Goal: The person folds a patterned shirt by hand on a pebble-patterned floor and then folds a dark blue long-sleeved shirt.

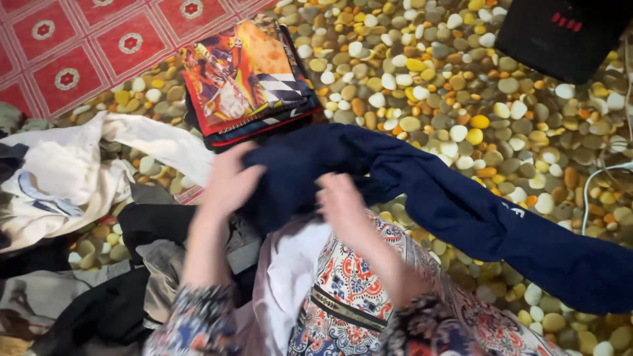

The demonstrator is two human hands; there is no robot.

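Both my left hand (231, 181) and right hand (343, 204) clutch the navy garment (461, 211), fingers blurred, its far end cut off.

Pebble-patterned floor (461, 79) under folded printed clothes (244, 76), navy garment (461, 211), white cloth (72, 171).

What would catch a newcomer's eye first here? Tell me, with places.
Both hands, left hand and right hand, grip a dark blue garment stretching from centre to lower right over a pebble-patterned floor covering. Behind it lies a folded stack of colourful printed cloth; white clothes are heaped at left.
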